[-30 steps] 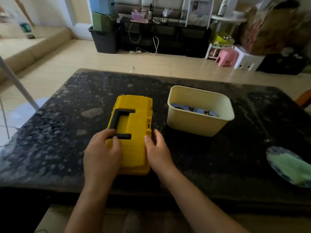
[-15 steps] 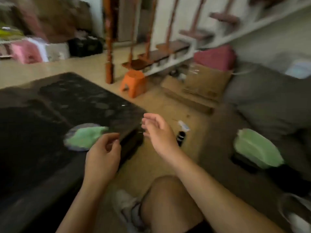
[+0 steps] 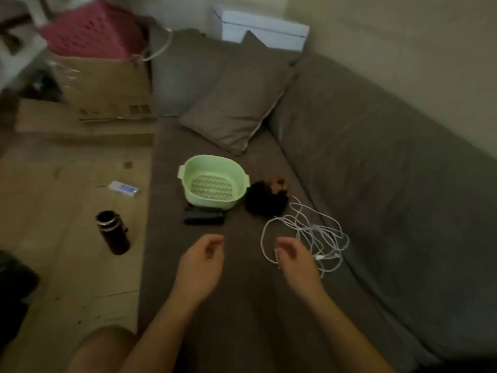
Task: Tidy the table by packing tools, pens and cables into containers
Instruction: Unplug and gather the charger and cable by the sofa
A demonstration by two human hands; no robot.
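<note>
Now both hands hang empty, fingers loosely curled: left hand [image 3: 200, 265] over the sofa [image 3: 376, 157] seat, right hand [image 3: 295, 261] above the tangled white cable [image 3: 318, 230], likely to gather it. Empty green basket [image 3: 215, 164] sits just beyond, probably its container.

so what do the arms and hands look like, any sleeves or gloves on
Both are bare: no gloves on the left hand or the right hand, and no sleeves show on the arms up to the frame's lower edge. No watch, ring or bracelet shows, though the picture is dim and blurred.
</note>
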